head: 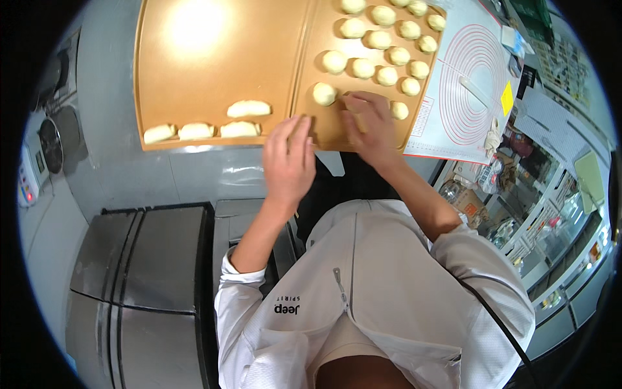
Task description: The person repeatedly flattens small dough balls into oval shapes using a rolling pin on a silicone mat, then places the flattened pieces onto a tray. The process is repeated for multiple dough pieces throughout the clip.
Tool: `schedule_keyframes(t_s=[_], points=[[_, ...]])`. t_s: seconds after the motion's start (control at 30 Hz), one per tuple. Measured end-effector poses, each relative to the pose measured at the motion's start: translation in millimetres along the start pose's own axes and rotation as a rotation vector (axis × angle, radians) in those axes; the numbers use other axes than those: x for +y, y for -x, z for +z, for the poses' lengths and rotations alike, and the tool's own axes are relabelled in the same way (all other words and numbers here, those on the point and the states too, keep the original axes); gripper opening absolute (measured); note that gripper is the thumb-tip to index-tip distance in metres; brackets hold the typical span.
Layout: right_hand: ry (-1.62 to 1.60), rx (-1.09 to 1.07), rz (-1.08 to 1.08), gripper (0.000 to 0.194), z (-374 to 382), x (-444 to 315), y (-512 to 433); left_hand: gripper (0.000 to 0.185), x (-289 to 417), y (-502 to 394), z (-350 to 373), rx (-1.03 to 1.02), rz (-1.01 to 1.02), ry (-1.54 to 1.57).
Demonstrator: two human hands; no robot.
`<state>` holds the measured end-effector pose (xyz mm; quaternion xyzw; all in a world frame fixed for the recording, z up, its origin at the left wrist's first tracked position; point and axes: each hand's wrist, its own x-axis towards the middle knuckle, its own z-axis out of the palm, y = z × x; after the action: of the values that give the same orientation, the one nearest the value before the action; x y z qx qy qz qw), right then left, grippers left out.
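Observation:
My left hand (290, 158) hovers by the near edge of an orange-brown tray (218, 73), just right of several flattened, elongated dough pieces (249, 109). What lies under its fingers is hidden. At the right half of the tray, my right hand (371, 124) has curled, slightly blurred fingers over the surface. Something pale shows between its thumb and fingers, probably a dough ball, but its hold cannot be made out. Around and beyond that hand sit several round dough balls (335, 62), one of them (324, 94) just to its left.
A white silicone mat with red circles (452, 131) adjoins the tray on the right, bearing a translucent scraper (474, 92) and a yellow note (507, 98). A small fan (51, 145) stands far left. Below left is a metal cabinet (160, 262); cluttered shelves fill the right.

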<state>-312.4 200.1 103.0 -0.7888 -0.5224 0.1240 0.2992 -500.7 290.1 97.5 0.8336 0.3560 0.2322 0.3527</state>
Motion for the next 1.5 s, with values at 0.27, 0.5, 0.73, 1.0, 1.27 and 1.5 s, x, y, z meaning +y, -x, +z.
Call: schedule_keyframes(t_s=[0.27,0.5,0.73,1.0,1.27,1.5], points=[[0.174,0.019,0.13,0.025,-46,103,70,0.039,65,-41,94,-0.204,0.176,0.081],[-0.255,0.237,0.115,0.035,-92,137,107,0.04,116,-41,143,-0.27,0.205,-0.139],[-1.071,0.515,1.035,0.029,-229,308,160,0.031,238,-10,260,-0.27,-0.036,0.0],[0.026,0.283,0.258,0.055,-220,339,141,0.042,341,-68,388,0.134,-0.264,0.249],[0.034,0.213,0.055,0.055,-290,456,116,0.074,318,-78,498,-0.126,0.007,-0.413],[0.139,0.188,0.038,0.031,-272,463,107,0.074,305,-76,501,-0.144,0.033,-0.428]])
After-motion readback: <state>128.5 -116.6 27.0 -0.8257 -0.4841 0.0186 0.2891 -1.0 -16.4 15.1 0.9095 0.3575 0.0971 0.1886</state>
